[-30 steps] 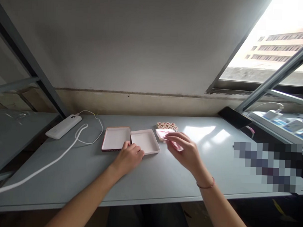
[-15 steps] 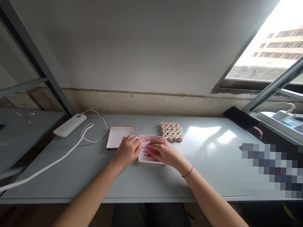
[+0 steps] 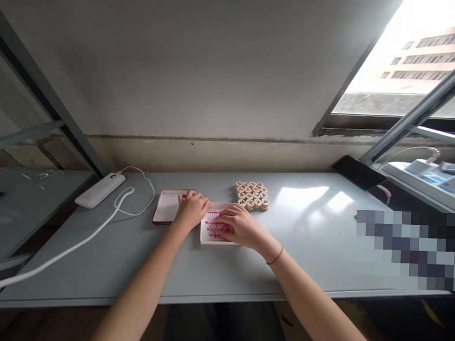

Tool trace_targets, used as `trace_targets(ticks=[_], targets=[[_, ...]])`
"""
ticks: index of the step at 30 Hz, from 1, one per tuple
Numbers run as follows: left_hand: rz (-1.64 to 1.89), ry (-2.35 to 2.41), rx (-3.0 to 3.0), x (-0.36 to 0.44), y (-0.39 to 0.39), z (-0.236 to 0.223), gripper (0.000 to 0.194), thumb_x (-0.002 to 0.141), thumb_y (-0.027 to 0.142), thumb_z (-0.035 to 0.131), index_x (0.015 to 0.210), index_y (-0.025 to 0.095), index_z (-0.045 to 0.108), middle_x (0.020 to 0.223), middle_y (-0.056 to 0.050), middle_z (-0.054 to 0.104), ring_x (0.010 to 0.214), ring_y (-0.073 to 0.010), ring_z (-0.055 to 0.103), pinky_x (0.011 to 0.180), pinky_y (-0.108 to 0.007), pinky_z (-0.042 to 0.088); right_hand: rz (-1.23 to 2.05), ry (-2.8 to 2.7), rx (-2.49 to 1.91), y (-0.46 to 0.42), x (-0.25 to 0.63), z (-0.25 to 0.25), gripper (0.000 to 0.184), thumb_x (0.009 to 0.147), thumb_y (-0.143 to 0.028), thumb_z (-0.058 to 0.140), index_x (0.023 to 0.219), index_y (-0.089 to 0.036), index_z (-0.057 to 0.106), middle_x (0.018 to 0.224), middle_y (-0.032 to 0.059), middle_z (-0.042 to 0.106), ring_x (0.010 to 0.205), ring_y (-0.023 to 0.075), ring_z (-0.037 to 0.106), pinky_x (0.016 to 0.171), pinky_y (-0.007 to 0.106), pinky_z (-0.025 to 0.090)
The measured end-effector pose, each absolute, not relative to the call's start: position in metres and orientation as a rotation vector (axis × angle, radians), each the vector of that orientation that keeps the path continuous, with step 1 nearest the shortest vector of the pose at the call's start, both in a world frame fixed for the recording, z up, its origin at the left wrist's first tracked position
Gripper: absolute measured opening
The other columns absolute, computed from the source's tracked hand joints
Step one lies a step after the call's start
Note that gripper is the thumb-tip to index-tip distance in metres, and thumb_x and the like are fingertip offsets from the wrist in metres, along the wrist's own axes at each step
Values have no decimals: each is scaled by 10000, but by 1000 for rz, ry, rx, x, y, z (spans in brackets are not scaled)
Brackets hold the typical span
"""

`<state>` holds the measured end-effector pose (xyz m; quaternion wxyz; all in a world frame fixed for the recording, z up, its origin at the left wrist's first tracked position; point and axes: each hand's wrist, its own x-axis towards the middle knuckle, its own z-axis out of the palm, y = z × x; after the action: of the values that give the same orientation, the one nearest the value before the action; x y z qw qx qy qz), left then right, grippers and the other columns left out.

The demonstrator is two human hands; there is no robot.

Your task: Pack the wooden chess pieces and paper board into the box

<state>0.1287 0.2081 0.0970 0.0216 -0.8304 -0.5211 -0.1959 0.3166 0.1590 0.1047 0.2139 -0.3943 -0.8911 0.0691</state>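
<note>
A shallow white box tray (image 3: 204, 238) lies on the grey table, with a folded sheet printed in red lines (image 3: 212, 226) inside it. My right hand (image 3: 239, 227) lies flat on that sheet, fingers stretched, pressing it down. My left hand (image 3: 191, 209) rests with curled fingers on the tray's left edge, partly over the second tray, the box lid (image 3: 166, 207), just to the left. A block of round wooden game pieces (image 3: 252, 195) sits behind the tray, untouched.
A white power bank (image 3: 99, 189) with a looping white cable (image 3: 64, 248) lies at the left. A dark phone (image 3: 356, 171) rests at the right rear by the window. Metal shelf frames stand at both sides. The table's front edge (image 3: 208, 296) is near me.
My right hand carried the folded red-lined sheet from beside the wooden pieces into the white tray and now presses it flat. My left hand stayed at the tray's left edge.
</note>
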Motion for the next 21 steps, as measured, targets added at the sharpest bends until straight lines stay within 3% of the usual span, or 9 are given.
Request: trace_targets(ticks=[6,11,13,18,21], targets=[[-643,-1626,-2550,127,204,94,256,898,225,456,800,213,692,825,-54,687,918,-219,520,790,-386,314,226,-2457,-1088,159,316,102,166,768,-267,690,928,-221,702,914,56,697,941,216,598,879,361,436],[-644,-1634,-2569,126,203,97,244,903,241,460,820,226,689,834,-44,693,927,-223,517,782,-385,307,304,-2261,-1065,162,330,115,218,873,-300,561,1047,-219,665,1037,73,676,1024,215,589,904,362,458],[-632,-1671,-2575,124,203,100,245,911,260,457,821,231,682,851,-38,695,947,-228,517,788,-389,305,251,-2082,-1212,171,342,123,232,895,-311,516,1041,-203,661,1069,84,665,1026,221,592,884,357,471],[-542,-1722,-2579,115,205,103,291,941,269,408,823,222,670,893,-40,693,965,-237,520,798,-407,306,140,-1885,-1776,217,358,135,284,878,-333,490,1044,-179,661,1072,94,656,825,200,636,722,300,484],[-528,-1745,-2556,108,207,104,270,936,241,413,865,225,673,901,-47,695,956,-236,523,791,-403,312,112,-1984,-1988,248,350,138,345,855,-322,491,1127,-169,636,1120,116,644,910,233,628,715,293,470]])
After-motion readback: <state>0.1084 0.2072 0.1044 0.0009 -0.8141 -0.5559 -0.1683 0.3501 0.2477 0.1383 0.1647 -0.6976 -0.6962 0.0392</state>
